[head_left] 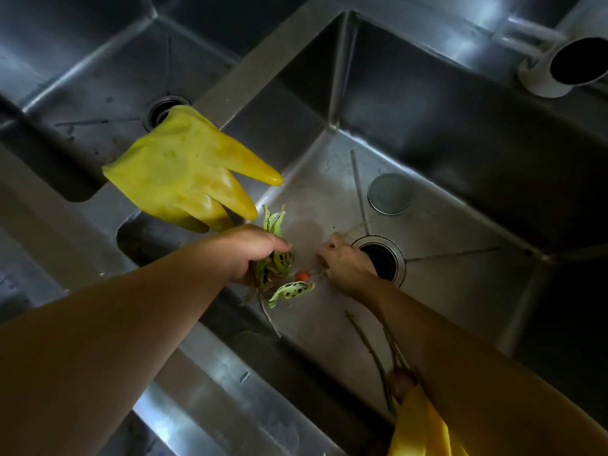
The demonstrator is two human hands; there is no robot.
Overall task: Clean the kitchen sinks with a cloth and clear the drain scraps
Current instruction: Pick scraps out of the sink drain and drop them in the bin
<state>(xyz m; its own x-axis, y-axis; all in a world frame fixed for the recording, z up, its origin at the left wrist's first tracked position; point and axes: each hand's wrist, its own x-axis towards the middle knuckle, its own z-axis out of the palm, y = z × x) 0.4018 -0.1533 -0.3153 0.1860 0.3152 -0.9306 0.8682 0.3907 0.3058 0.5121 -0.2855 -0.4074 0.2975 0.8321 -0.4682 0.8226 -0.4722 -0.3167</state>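
scrap-clearing step: left hand (255,250) grips a bunch of green leaf scraps (274,261) on the right sink (427,225) floor; right hand (345,263) pinches a stem beside the open drain (381,260). next, gather the red bit (302,275) and loose stems (368,343)

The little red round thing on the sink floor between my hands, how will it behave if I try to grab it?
The red scrap looks round and smooth, so it would probably roll if nudged. The sink floor appears creased toward the open drain close by, so it might roll in. It looks small and light; a pinch with the right hand should manage it.
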